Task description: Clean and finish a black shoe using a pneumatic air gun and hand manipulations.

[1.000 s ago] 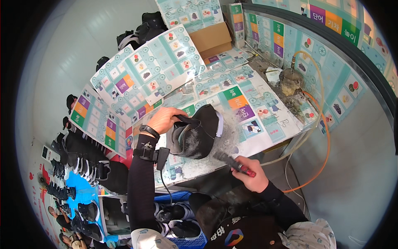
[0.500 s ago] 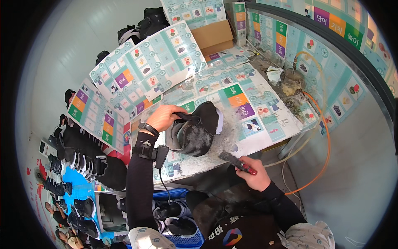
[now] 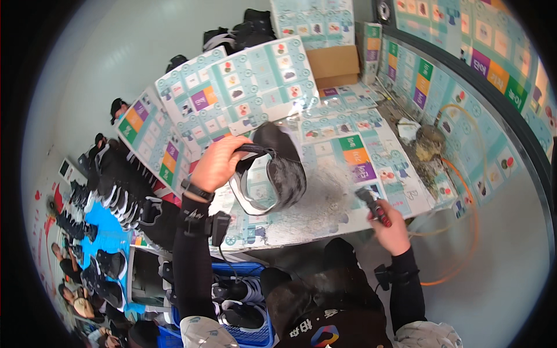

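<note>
My left hand (image 3: 217,165) is closed on the rim of a black shoe upper (image 3: 290,177), pinching a dark strap-like edge. The upper stands tilted above the worktable (image 3: 325,226), and its wide opening shows a pale inner edge. My right hand (image 3: 393,232) is wrapped around a short hand tool (image 3: 371,202) with a red-and-black handle and a dark, flat, brush-like head. That tool points up and left, apart from the upper. Grey dust and dark scraps lie on the printed sheet beneath.
Printed boards (image 3: 255,87) stand along the table's back left, beside a brown carton (image 3: 332,65). A crusted pot (image 3: 429,142) with an orange hose (image 3: 470,197) is at right. A blue basket (image 3: 267,333) of shoes sits below the table; a shoe rack and people are at left.
My right hand has moved up and right with the tool, away from the upper. The upper has been turned in my left hand, so its opening shows more. The whole view has shifted.
</note>
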A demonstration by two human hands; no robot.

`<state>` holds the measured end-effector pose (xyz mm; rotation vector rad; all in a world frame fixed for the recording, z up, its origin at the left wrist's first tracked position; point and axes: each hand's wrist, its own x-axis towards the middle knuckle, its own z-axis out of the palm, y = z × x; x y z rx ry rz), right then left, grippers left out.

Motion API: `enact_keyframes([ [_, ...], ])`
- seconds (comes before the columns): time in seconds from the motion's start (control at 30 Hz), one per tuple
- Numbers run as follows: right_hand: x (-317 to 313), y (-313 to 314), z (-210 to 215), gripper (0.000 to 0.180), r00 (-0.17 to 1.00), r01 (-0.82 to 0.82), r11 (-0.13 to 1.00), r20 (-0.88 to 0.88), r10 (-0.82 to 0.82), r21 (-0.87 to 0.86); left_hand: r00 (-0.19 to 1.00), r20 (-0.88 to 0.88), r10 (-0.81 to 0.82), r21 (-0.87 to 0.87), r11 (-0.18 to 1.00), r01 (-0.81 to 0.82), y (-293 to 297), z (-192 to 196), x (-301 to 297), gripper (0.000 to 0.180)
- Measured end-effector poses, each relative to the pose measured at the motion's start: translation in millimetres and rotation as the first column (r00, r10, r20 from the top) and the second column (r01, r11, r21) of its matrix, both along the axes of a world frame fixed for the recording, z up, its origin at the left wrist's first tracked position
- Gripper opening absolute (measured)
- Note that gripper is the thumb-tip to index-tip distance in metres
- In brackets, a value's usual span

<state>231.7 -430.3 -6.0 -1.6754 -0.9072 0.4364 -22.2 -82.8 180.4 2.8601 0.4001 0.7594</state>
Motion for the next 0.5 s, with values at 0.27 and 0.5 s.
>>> enact_keyframes([
  [0.27,72,81,-33,0.061,0.774,0.256,0.926,0.632,-0.024,-0.279,0.830,0.117,0.545,-0.211,0.830,-0.516,-89,-4,-168,0.024],
  [0.5,9,53,-20,0.065,0.780,-0.004,1.000,0.625,0.018,-0.023,0.384,0.158,0.910,-0.702,0.377,-0.604,-211,-135,-349,0.020],
])
